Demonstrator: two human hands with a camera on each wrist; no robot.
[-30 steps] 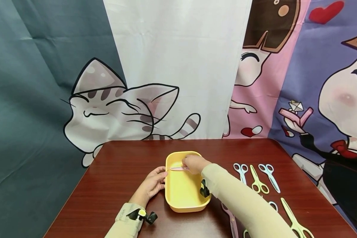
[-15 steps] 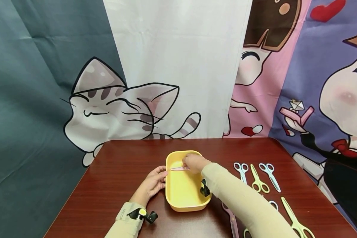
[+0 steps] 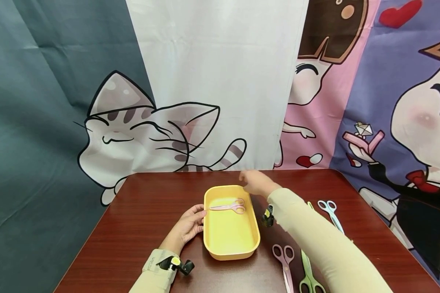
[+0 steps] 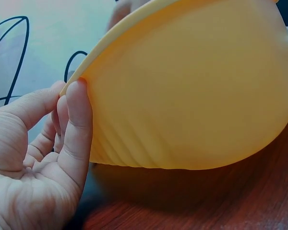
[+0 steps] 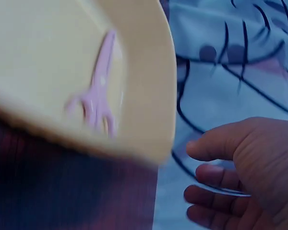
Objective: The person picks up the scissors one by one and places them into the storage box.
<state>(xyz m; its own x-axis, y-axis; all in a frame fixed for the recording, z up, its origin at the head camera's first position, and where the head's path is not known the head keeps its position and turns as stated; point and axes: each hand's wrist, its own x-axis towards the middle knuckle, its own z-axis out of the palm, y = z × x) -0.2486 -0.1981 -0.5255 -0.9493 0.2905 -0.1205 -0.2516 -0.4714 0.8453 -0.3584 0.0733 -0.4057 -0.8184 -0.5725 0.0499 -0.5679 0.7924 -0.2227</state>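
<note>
A yellow plastic tray [image 3: 229, 238] sits on the table, with pink scissors [image 3: 223, 207] lying crosswise near its far end. My left hand [image 3: 187, 226] pinches the tray's left rim; in the left wrist view the thumb meets the rim and a finger presses the outer wall [image 4: 192, 86]. Just past the tray's far right corner, my right hand [image 3: 258, 184] is held in the air, apart from the tray. In the right wrist view that hand [image 5: 254, 172] has loosely bent fingers and nothing between them.
Right of the tray lie purple scissors [image 3: 286, 272], green scissors [image 3: 306, 268] and light blue scissors [image 3: 333, 215]. My right sleeve [image 3: 322, 240] covers other scissors there. A printed cloth [image 3: 220, 73] hangs behind the dark red table [image 3: 132, 228].
My right hand has let go of the pink scissors, leaving them in the tray, and has moved out over the far right corner. My left hand has stayed on the rim.
</note>
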